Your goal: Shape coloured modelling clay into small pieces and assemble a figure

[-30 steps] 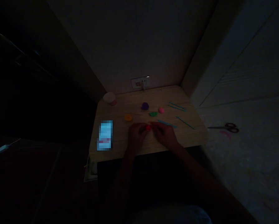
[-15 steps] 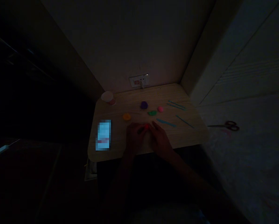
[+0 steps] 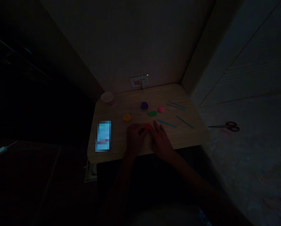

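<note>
Lighting: dim throughout. Small wood-grain table (image 3: 118, 135), rounded corners, stands against plain wall (image 3: 121, 40). Socket plate (image 3: 132, 83) on wall, plug (image 3: 142, 84) inserted. Right: grooved pale panel (image 3: 248, 72), mottled floor (image 3: 244, 160).

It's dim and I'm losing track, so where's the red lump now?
Near the middle of the head view, the red lump is between the left hand and right hand, below the green piece and left of the wide blue tool.

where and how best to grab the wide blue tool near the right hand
Pinch the wide blue tool across its middle, probably from above: it lies flat and slanting on the table, long edges uncovered, its left end close to the right hand.
</note>
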Demonstrator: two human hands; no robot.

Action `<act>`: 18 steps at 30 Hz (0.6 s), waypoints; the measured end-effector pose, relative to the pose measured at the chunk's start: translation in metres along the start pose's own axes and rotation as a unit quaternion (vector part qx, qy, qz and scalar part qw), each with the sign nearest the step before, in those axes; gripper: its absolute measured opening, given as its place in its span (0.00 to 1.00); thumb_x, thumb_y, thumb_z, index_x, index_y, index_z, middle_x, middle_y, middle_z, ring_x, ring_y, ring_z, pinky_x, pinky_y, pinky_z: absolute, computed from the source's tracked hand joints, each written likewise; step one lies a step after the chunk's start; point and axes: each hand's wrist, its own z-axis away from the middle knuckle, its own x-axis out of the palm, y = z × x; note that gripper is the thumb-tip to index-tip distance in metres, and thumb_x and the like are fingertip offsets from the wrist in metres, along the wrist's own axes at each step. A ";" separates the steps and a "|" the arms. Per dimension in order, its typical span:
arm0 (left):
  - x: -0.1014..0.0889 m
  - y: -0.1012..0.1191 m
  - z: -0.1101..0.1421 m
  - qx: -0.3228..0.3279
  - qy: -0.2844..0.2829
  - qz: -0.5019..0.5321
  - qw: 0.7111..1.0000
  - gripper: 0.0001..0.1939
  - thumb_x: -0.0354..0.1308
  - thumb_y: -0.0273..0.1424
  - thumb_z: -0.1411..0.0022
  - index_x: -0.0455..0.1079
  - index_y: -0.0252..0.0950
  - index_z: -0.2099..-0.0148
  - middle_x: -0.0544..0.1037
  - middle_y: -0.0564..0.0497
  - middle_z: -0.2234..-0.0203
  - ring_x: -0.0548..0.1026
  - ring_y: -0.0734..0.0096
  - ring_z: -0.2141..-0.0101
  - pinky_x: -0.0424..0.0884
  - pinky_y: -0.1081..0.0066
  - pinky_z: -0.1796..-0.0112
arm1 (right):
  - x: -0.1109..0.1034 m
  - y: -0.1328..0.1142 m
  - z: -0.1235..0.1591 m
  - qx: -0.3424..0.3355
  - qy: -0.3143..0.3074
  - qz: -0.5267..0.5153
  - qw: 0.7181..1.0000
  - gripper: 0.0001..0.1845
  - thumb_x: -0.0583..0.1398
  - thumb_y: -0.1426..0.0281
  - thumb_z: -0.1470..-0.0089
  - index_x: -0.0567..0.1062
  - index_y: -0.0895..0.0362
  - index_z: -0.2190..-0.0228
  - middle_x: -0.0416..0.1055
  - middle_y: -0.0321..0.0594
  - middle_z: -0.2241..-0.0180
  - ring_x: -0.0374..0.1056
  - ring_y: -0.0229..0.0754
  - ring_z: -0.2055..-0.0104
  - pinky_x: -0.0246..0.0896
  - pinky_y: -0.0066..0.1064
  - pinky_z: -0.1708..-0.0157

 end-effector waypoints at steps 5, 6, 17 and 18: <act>0.000 0.000 -0.002 -0.003 0.000 0.005 1.000 0.06 0.72 0.31 0.40 0.83 0.41 0.58 0.85 0.47 0.64 0.80 0.57 0.60 0.75 0.55 0.53 | 0.001 0.000 0.000 0.003 -0.007 0.000 1.000 0.48 0.52 0.84 0.48 0.51 0.64 0.26 0.60 0.59 0.29 0.37 0.59 0.21 0.41 0.68 0.27; 0.000 0.000 -0.002 -0.007 0.000 0.007 1.000 0.06 0.72 0.31 0.40 0.83 0.40 0.58 0.85 0.47 0.64 0.80 0.56 0.60 0.75 0.54 0.53 | 0.001 0.000 0.000 0.004 -0.007 -0.001 1.000 0.47 0.52 0.83 0.47 0.51 0.64 0.27 0.59 0.60 0.29 0.37 0.59 0.21 0.41 0.68 0.27; -0.002 -0.002 0.003 -0.091 0.021 0.262 0.961 0.18 0.69 0.32 0.39 0.77 0.39 0.47 0.84 0.46 0.54 0.83 0.61 0.54 0.80 0.61 0.51 | 0.009 0.004 -0.007 0.064 0.115 -0.125 0.983 0.31 0.57 0.70 0.37 0.65 0.54 0.33 0.71 0.53 0.36 0.68 0.56 0.35 0.63 0.56 0.35; -0.002 -0.002 0.004 -0.087 0.024 0.270 0.959 0.20 0.69 0.32 0.39 0.76 0.40 0.45 0.84 0.45 0.53 0.83 0.61 0.53 0.80 0.61 0.50 | 0.009 0.004 -0.010 0.061 0.109 -0.131 0.983 0.30 0.58 0.69 0.37 0.67 0.54 0.35 0.73 0.53 0.38 0.69 0.55 0.37 0.64 0.55 0.36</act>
